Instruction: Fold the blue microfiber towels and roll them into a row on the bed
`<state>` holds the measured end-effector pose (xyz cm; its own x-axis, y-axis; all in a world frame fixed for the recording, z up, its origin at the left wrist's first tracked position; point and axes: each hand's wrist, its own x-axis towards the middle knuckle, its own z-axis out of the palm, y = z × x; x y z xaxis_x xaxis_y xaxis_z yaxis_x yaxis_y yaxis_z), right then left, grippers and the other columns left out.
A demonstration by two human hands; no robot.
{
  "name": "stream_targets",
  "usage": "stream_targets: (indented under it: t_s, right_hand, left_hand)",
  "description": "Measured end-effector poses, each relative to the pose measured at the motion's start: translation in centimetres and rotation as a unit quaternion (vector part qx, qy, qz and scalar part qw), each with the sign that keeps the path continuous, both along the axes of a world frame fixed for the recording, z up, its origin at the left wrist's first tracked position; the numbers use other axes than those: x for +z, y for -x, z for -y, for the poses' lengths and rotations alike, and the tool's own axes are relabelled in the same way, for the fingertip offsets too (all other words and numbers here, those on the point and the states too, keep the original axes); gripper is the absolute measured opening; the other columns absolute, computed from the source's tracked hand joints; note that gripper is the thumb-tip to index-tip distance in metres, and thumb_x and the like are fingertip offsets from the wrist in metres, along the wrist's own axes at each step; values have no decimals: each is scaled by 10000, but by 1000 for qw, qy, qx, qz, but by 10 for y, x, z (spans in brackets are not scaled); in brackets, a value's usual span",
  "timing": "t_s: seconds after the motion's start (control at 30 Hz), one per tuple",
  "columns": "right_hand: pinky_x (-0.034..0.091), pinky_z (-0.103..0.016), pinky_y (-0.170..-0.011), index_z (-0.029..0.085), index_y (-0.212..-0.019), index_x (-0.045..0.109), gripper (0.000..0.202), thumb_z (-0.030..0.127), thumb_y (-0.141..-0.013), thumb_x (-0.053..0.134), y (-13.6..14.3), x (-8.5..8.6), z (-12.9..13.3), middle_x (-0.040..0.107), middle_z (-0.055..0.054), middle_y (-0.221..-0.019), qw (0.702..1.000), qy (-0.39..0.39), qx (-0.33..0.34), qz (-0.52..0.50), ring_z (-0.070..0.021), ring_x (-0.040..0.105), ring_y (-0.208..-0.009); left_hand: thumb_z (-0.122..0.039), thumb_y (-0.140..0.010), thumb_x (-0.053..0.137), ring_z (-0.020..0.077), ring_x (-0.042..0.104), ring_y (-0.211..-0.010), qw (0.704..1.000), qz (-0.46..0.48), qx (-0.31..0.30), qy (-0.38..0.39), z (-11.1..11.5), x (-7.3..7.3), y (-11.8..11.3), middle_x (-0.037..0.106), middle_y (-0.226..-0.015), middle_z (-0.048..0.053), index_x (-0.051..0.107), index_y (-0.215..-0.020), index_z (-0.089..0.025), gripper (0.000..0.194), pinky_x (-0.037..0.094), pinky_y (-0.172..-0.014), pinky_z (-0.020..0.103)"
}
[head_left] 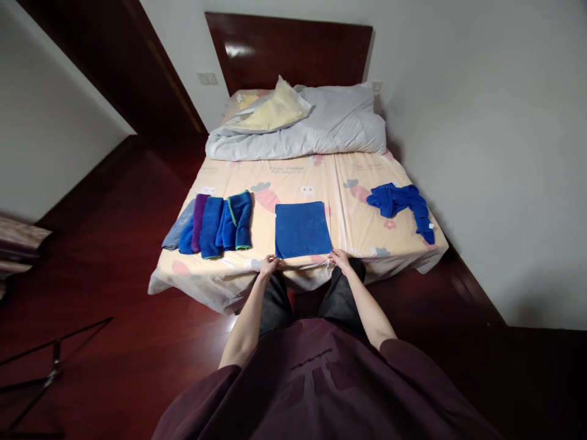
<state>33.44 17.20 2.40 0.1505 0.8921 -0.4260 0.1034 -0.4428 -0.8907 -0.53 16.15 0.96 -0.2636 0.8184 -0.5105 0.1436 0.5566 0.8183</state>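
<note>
Blue cloth, 1, lies flat, not yet folded, nr edge of bed. L hand pinches its 7 o'clock corner, R hand its 5 o'clock. Looks done: approx. 6 folded cloths, row at 9 o'clock. Looks undone: 1 crumpled blue heap, 2–3 o'clock, pc. count unclear.

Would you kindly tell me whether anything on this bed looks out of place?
The crumpled blue cloth heap at right looks untidy, as the square blue cloth lies flat. The pale yellow fabric bundle sits askew on the grey-white quilt, one corner poking up.
</note>
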Motion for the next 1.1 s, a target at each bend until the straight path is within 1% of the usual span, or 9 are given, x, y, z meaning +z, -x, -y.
stream_targets:
  t_s: [0.1, 0.17, 0.33, 0.43, 0.53, 0.67, 0.8, 0.97, 1.1]
  right_hand:
    - [311, -151, -407, 168, -1073, 637, 115, 213, -974, 599, 0, 5, 1, 752, -28, -801, 1000, 3, 6, 2, -93, 596, -493]
    - [309, -153, -405, 173, -1034, 640, 86, 224, -977, 602, 0, 7, 2, 747, -25, -779, 1000, 2, 9, 4, -97, 592, -488]
    - [318, -160, -404, 180, -1030, 621, 67, 187, -972, 587, 0, 7, 1, 728, -10, -733, 1000, 2, 7, 15, -103, 582, -470]
    - [341, -166, -404, 189, -1009, 609, 46, 183, -964, 600, 1, 6, 0, 725, -4, -726, 1000, 2, 11, 22, -110, 592, -467]
    - [356, -166, -405, 194, -959, 599, 18, 189, -963, 616, 1, 4, -1, 722, -1, -706, 999, -3, 19, 28, -107, 585, -455]
    - [360, -165, -401, 193, -856, 593, 101, 191, -950, 630, 1, 1, 0, 715, 4, -661, 999, -11, 26, 37, -92, 535, -415]
    - [343, -156, -389, 187, -790, 607, 172, 222, -950, 657, 0, -2, 4, 747, -16, -707, 998, -15, 36, 41, -82, 537, -421]
    - [335, -138, -386, 173, -771, 620, 196, 203, -960, 665, -1, -4, 9, 770, -44, -772, 998, -7, 40, 37, -68, 570, -442]
    - [350, -131, -389, 170, -818, 640, 156, 203, -970, 656, -2, -4, 11, 790, -63, -845, 999, -2, 40, 27, -77, 623, -492]
  left_hand:
    - [-240, -930, 701, 144, 695, -696, 1000, 29, 6, 5, -6, -7, 3, 755, -915, 87, 619, -1018, -180, 134, 560, -648, 251]
    - [-277, -917, 725, 151, 690, -675, 999, 46, 10, 5, -8, -12, 6, 756, -893, 88, 622, -966, -183, 149, 545, -621, 251]
    - [-373, -884, 775, 141, 698, -666, 997, 77, 24, -5, -9, -24, 13, 760, -903, 69, 617, -935, -193, 245, 526, -597, 229]
    - [-413, -875, 783, 136, 700, -665, 995, 94, 31, -12, -7, -28, 15, 753, -888, 59, 610, -934, -189, 289, 527, -593, 219]
    - [-427, -880, 770, 137, 706, -671, 993, 111, 39, -22, -6, -29, 16, 743, -860, 46, 602, -928, -189, 296, 548, -616, 231]
    - [-410, -903, 728, 141, 701, -661, 990, 124, 53, -29, -2, -25, 17, 726, -793, 33, 602, -888, -186, 257, 553, -632, 247]
    - [-409, -899, 716, 144, 682, -641, 990, 121, 64, -30, 2, -23, 20, 703, -716, 28, 621, -848, -175, 258, 530, -625, 243]
    - [-441, -862, 742, 147, 664, -645, 990, 116, 65, -36, 9, -21, 24, 711, -700, 44, 648, -812, -166, 295, 521, -637, 243]
    - [-476, -820, 774, 167, 680, -670, 991, 109, 62, -36, 9, -19, 26, 720, -700, 54, 670, -800, -167, 327, 524, -648, 254]
